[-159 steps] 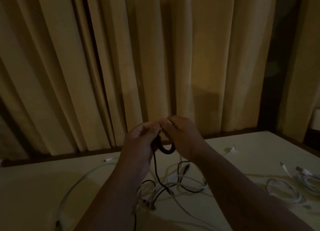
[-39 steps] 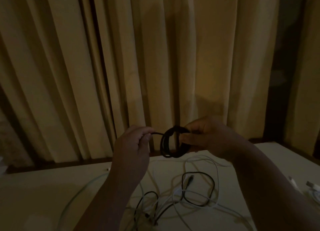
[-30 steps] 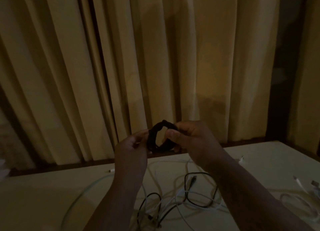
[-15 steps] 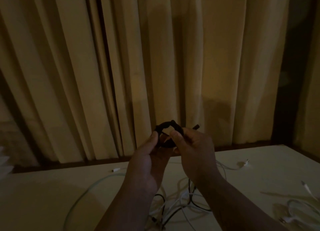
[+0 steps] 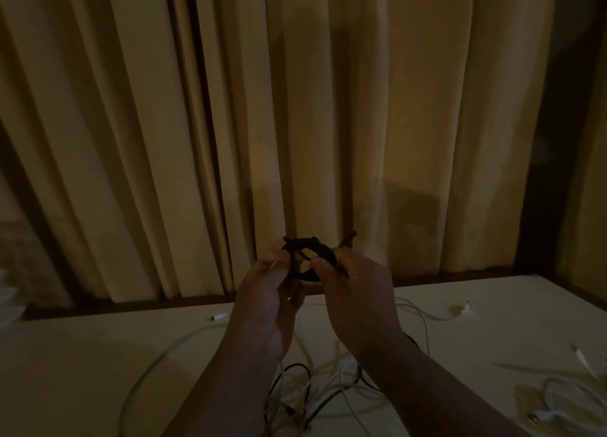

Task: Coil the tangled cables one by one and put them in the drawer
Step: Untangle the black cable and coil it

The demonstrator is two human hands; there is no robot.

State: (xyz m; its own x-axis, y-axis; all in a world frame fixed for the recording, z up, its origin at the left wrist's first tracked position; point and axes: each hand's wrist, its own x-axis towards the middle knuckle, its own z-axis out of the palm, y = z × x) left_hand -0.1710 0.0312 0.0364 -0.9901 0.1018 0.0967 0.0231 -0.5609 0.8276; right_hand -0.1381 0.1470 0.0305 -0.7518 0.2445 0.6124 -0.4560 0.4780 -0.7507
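Black coil (image 5: 310,248) was held up above the table (image 5: 82,354), in front of the curtain (image 5: 328,108). Left hand (image 5: 262,308) pinched its 9 o'clock side and right hand (image 5: 358,302) gripped the 3 o'clock side, fingers (image 5: 320,267) curled onto it (one cable end stuck out at 1 o'clock). Tangle (image 5: 315,387) of white and black cables lay on the table at 6 o'clock from the hands. Another white cable (image 5: 558,400) sat at 4 o'clock, well apart.

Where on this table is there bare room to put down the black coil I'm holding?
Bare pale tabletop left of the long pale cable; another patch between the central tangled cables and the loose white coil at right. Crowded at that tangle.
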